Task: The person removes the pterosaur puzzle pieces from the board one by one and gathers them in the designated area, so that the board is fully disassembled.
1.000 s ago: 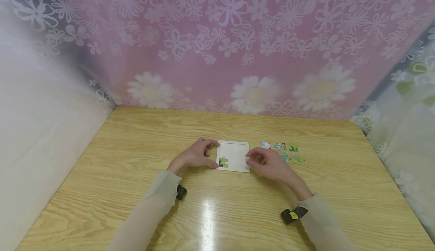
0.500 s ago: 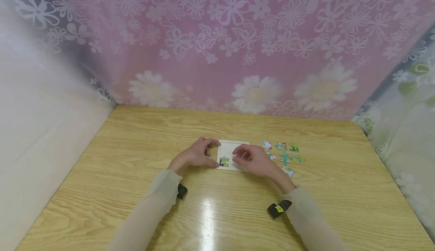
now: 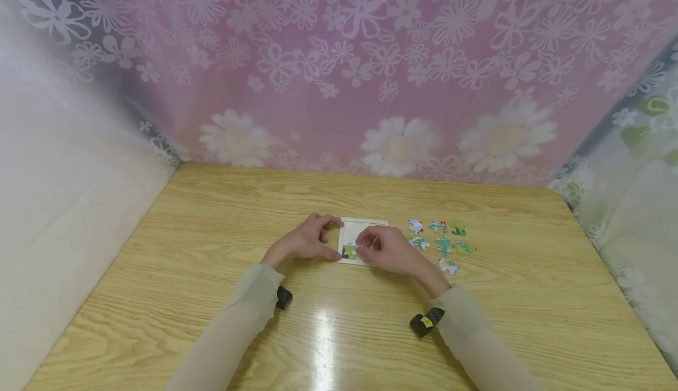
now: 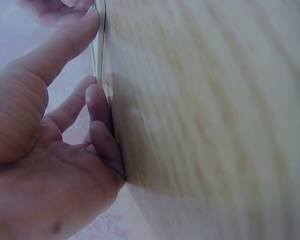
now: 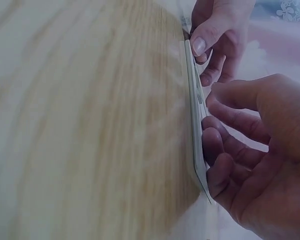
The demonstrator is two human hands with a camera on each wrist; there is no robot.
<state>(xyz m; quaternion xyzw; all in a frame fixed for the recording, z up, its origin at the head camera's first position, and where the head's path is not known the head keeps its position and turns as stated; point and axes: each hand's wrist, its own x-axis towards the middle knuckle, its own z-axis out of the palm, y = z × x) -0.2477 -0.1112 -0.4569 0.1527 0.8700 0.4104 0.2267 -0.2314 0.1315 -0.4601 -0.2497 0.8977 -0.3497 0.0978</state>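
A shallow white puzzle tray (image 3: 377,222) lies on the table, with a green puzzle piece (image 3: 348,252) set in its near left corner. My left hand (image 3: 304,239) holds the tray's left side, thumb at the near corner and forefinger at the far one. In the left wrist view the left thumb (image 4: 65,47) lies along the rim. My right hand (image 3: 389,249) is low over the tray, thumb and forefinger pinched just right of the green piece. A puzzle piece in that pinch is almost wholly hidden. The right wrist view shows the right fingertips (image 5: 213,137) right at the tray.
Several loose jigsaw pieces lie right of the tray, among them a white one (image 3: 415,226), a green one (image 3: 458,229) and a blue-white one (image 3: 449,267). The wood-grain table (image 3: 212,202) ends at a pink flowered curtain (image 3: 318,85).
My right hand has moved left across the tray, from its right edge to beside the green piece, uncovering loose pieces on the table. The left hand and tray have stayed put.
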